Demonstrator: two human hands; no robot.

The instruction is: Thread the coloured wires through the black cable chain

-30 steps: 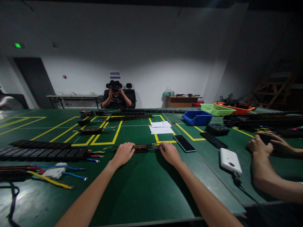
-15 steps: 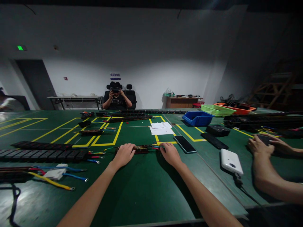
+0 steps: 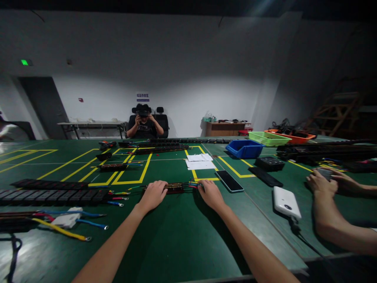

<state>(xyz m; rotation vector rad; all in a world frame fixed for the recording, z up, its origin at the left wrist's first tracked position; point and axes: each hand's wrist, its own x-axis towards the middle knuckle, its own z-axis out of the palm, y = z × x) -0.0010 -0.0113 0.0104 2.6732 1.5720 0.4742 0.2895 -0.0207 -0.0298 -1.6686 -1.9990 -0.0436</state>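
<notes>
A short black strip with copper-coloured bars point(image 3: 176, 188) lies crosswise on the green table in front of me. My left hand point(image 3: 154, 192) is closed over its left end, the fingers bent around it and their tips partly hidden. From its right end come thin coloured wires point(image 3: 193, 184) in red, blue and green. My right hand point(image 3: 209, 191) is at these wires, fingers curled and closed on them. A green wire sticks out beyond my left hand. Just right of my right hand lies a phone point(image 3: 229, 181) with a dark screen.
Long black segmented strips point(image 3: 55, 196) with lugged cables and a white block point(image 3: 69, 218) lie left. Paper sheets point(image 3: 200, 162), a blue bin point(image 3: 245, 149), a black box point(image 3: 269, 163) and a white cabled device point(image 3: 286, 202) are right. Another person's hands point(image 3: 324, 182) hold a dark object.
The view has tipped very slightly, so everything sits a little lower. Both my hands stay in the same places on the strip and wires.
</notes>
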